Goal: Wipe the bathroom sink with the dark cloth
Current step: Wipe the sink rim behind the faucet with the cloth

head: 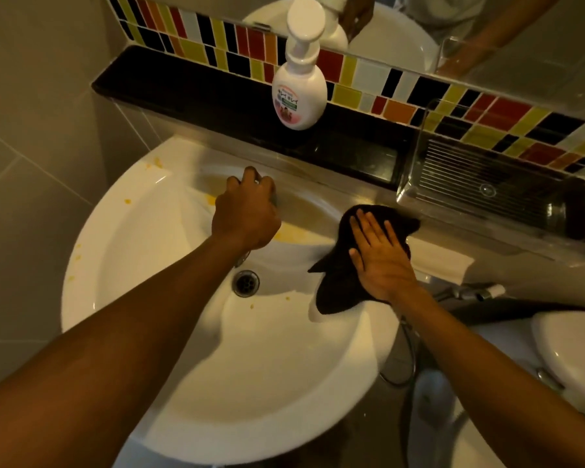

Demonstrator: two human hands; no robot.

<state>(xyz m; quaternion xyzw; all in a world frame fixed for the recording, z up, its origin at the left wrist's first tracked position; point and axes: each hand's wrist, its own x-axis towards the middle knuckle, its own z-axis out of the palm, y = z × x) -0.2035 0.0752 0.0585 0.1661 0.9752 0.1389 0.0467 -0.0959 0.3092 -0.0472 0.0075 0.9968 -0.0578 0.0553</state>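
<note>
My right hand, fingers flat and spread, presses the soft dark cloth lengthwise along the glossy white sink rim; left hand clamps the tap.

Home bathroom. Evidence: white ceramic sink with drain, mirror above a multicolour mosaic tile strip, foam soap pump bottle on a black ledge, toilet lid at right.

White pump soap bottle on black ledge, multicoloured tile strip, clear ribbed tray, mirror
</note>
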